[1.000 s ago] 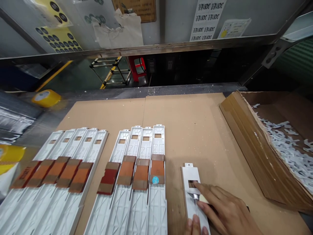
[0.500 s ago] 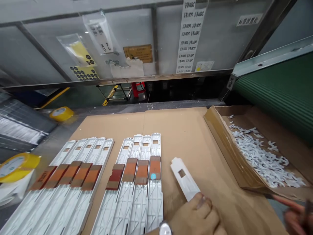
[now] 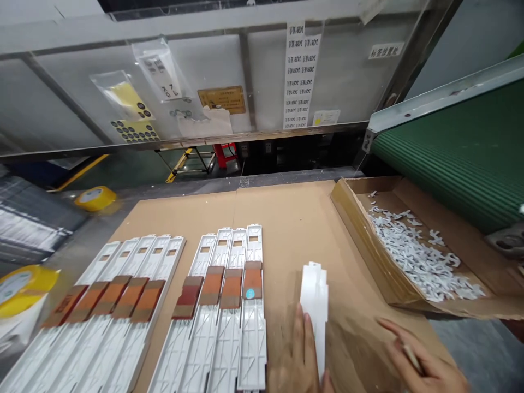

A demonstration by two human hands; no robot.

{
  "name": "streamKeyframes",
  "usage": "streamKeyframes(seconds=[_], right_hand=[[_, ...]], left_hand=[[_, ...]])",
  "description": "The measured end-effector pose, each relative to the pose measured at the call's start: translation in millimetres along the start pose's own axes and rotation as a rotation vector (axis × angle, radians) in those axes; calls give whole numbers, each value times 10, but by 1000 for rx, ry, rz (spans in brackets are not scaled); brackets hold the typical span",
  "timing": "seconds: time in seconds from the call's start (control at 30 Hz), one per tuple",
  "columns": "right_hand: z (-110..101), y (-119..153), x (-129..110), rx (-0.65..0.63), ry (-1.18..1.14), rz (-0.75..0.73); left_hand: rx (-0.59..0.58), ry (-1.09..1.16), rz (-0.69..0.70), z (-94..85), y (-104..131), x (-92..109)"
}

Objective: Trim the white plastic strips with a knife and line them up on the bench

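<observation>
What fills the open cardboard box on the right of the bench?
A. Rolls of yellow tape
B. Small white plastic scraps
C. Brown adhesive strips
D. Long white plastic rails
B: the open brown cardboard box holds a loose heap of small white plastic scraps; no tape rolls, strips or rails lie in it.

White plastic strip (image 3: 315,297), brown cardboard sheet (image 3: 286,218), seemingly green-ribbed belt (image 3: 458,147).

left hand (image 3: 301,355) flat, right hand (image 3: 421,360) fingers curled

White plastic strip (image 3: 315,295), tilted on edge
</observation>
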State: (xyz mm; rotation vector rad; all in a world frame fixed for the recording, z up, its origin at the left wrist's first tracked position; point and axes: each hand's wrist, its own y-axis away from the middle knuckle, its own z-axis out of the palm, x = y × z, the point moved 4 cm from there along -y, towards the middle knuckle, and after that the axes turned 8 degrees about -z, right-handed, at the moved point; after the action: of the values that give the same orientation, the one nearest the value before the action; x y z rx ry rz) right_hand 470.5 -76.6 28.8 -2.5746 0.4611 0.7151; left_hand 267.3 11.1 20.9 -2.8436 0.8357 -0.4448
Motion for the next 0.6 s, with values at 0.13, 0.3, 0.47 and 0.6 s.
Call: streamKeyframes(seconds=[0.13,0.3,0.47,0.6], right_hand=[[549,-164,-481,-241,-42,-341],[805,-275,-736,-406,8,-471],[920,-289,-803,-510,17,-502],[986,-267,-792,-577,5,-503]], left_hand=[[-6,-11,-33,250,199,-76],[9,-18,-64,316,263,-72],[-104,-45,-93,357,253,-44],[-214,-124,-67,393,253,-14]])
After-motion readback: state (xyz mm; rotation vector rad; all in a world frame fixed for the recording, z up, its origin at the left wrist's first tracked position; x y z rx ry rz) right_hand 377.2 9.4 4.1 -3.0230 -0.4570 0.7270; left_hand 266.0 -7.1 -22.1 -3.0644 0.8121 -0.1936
